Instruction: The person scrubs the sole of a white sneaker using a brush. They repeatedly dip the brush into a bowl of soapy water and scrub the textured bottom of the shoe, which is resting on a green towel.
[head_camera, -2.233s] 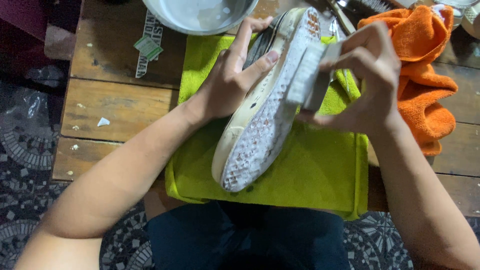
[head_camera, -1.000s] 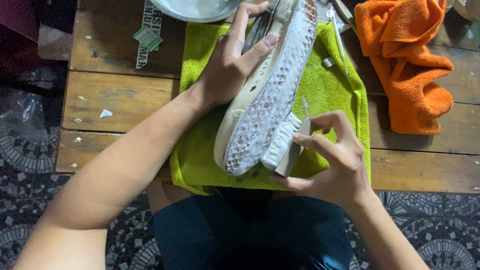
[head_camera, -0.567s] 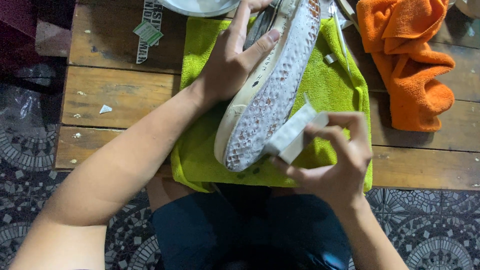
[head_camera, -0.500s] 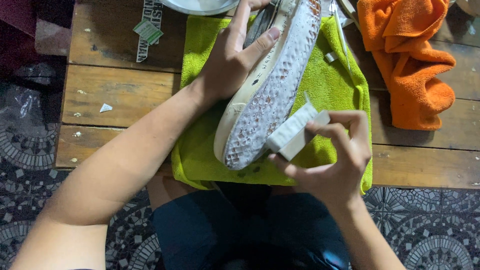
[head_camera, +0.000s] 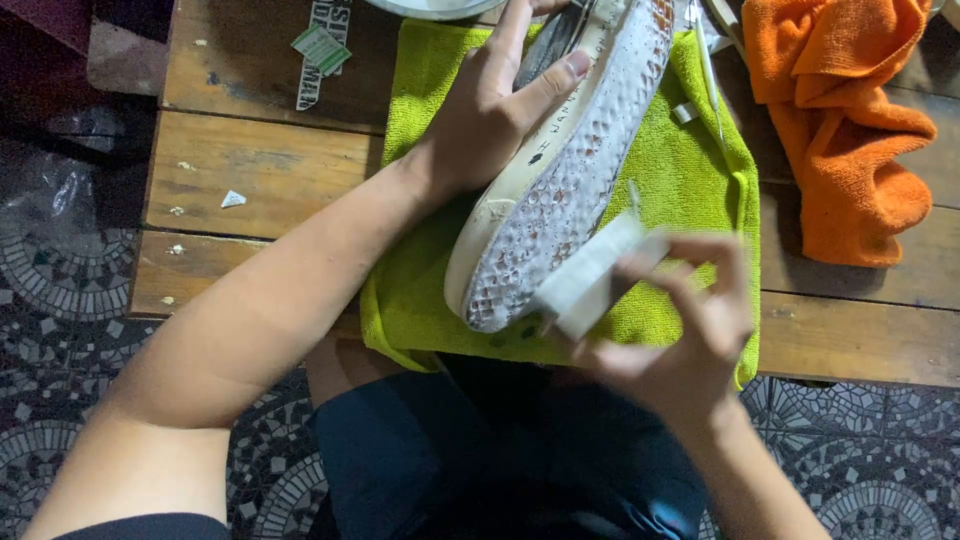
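We take the green microfibre cloth (head_camera: 680, 200) as our landmark: it lies spread flat on the slatted wooden table (head_camera: 260, 170), presumably to catch drips and keep the shoe from sliding on bare wood. On the cloth's middle rests the white sneaker (head_camera: 570, 170), turned on its side so the patterned, soapy-looking sole faces up and toward us, toe end pointing at the cloth's near edge; that tilt puts the tread within reach of the brush. Our left hand (head_camera: 490, 120) clasps the sneaker from the cloth's left side, thumb pressed along the pale sole rim and fingers wrapped over the upper, which steadies it against the push of scrubbing. Our right hand (head_camera: 690, 330), blurred with motion, hovers over the cloth's near right corner and pinches a small white scrubbing brush (head_camera: 590, 275) between thumb and curled fingers, one end of it touching the sole by the toe. A white shoelace (head_camera: 705, 80) trails over the cloth's far right part, apparently kept clear of the sole. Just beyond the cloth's right edge a crumpled orange towel (head_camera: 850, 130) sits on the table, likely kept near for wiping. At the cloth's far edge we see the rim of a metal bowl (head_camera: 430, 8), mostly cut off by the frame
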